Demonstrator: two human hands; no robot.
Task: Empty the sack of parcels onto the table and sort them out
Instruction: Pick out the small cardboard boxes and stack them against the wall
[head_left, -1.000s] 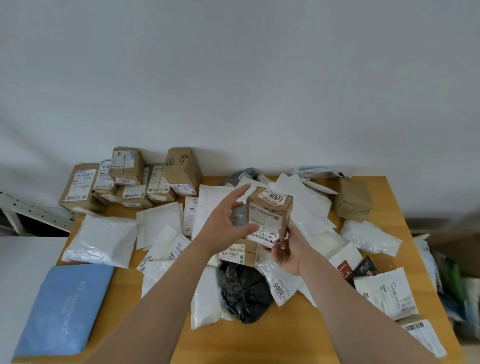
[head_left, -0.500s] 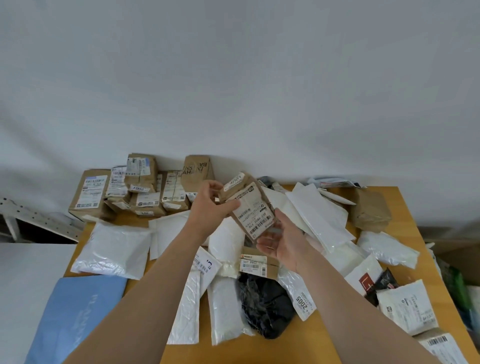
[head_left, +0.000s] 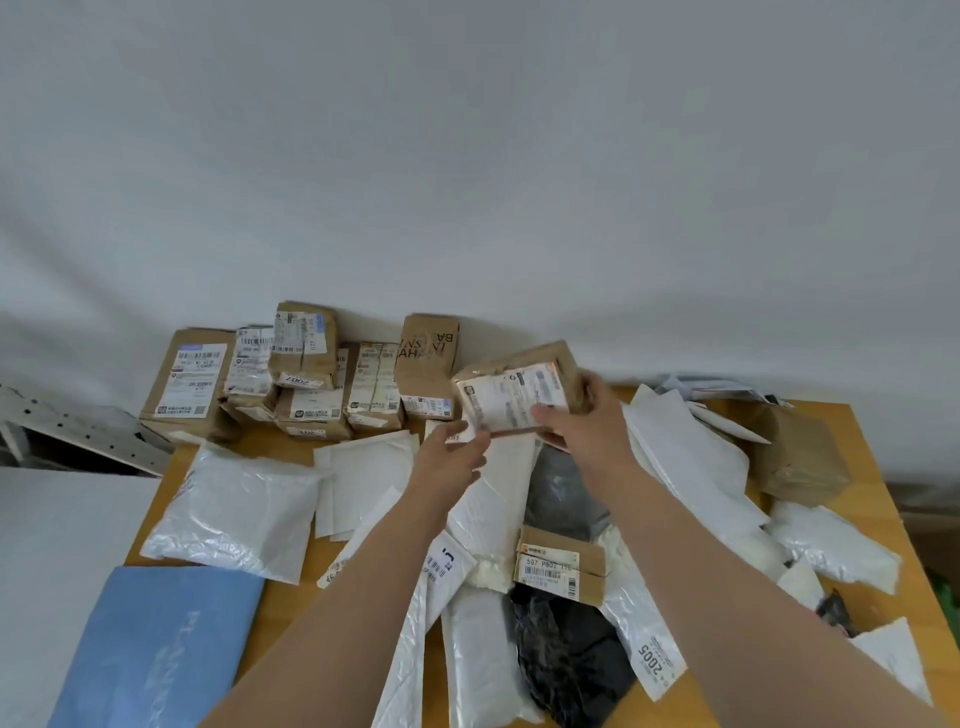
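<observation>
Above the far side of the table (head_left: 283, 623) we grip a brown box (head_left: 511, 397) in our right hand (head_left: 584, 428), fingers curled round its right end. Our left hand (head_left: 451, 460) hangs relaxed just under its near corner; whether it touches, we cannot tell. The stack (head_left: 311, 379) stands just left of the box.

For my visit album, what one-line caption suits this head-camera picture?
Right hand holds a labelled brown box over the parcel-strewn table, left hand open just below it.
</observation>
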